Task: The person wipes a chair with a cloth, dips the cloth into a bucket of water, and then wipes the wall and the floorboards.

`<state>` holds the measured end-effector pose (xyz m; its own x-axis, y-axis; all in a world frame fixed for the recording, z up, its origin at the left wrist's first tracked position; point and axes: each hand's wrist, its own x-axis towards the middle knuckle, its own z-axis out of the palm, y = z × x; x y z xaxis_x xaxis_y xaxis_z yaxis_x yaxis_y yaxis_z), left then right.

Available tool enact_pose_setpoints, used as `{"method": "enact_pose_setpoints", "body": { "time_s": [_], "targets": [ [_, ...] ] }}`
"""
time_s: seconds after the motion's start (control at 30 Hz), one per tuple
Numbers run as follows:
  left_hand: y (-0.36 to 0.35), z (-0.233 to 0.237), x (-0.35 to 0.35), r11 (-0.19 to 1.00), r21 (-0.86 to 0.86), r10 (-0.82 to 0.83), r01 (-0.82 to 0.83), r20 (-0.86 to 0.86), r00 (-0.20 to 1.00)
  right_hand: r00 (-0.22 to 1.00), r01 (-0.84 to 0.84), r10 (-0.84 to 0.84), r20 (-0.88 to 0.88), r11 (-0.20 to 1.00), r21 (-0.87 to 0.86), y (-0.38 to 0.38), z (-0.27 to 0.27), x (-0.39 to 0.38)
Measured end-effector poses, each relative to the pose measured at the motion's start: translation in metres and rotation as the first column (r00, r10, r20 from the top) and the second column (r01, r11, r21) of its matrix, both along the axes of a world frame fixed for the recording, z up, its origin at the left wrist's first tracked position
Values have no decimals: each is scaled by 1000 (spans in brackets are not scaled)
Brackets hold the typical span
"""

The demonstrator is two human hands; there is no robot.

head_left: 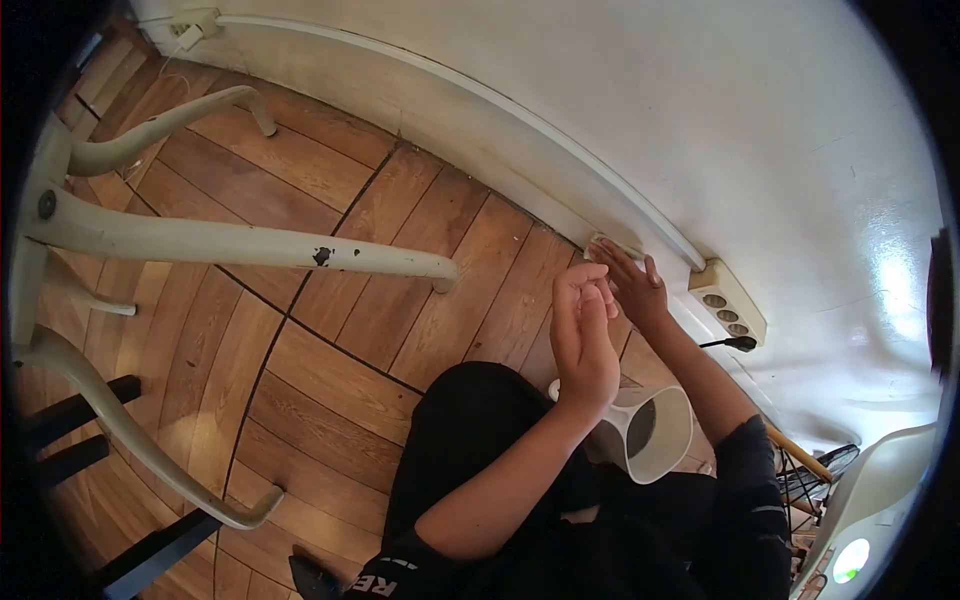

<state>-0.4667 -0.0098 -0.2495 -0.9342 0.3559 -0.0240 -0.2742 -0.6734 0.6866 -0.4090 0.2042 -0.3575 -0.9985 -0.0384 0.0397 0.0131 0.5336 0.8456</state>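
Note:
My left hand (pixel 585 335) is raised in front of my knee with its fingers curled in and the thumb against them. Whatever it may hold is hidden. Just beyond it, my right hand (pixel 632 285) reaches to the foot of the wall. Its fingers are stretched out along the baseboard (pixel 560 205), at a small pale patch or piece I cannot make out; part of these fingers is hidden behind my left hand. Below my left wrist stands a white open container (pixel 672 460) with a grey inside, partly covered by my forearm.
A socket strip (pixel 728 302) with a black plug (pixel 740 343) is mounted on the wall right of my right hand. Beige metal chair legs (pixel 250 245) spread over the wooden floor (pixel 330 370) at left. Another white socket (pixel 195 28) is at the far upper left. A white seat-like piece (pixel 870 500) stands at lower right.

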Motion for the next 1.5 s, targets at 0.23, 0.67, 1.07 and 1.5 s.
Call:
{"method": "enact_pose_setpoints", "body": {
  "time_s": [0.23,0.67,1.07,1.5],
  "targets": [
    [2,0,-1,1000,-1,-6,6,33,999,996,-56,50,70,995,84,-25,-3,-62],
    [-8,-11,-13,992,-108,55,-71,-142,988,980,-169,174,-101,984,49,-83,-29,-209],
    [-5,1,-6,999,-7,32,-32,-31,999,997,-67,65,34,997,50,1,-6,-22],
    [-6,-11,-13,1000,-3,4,-4,152,988,963,-264,261,-63,963,-55,-72,-28,-213]
  ]
}}
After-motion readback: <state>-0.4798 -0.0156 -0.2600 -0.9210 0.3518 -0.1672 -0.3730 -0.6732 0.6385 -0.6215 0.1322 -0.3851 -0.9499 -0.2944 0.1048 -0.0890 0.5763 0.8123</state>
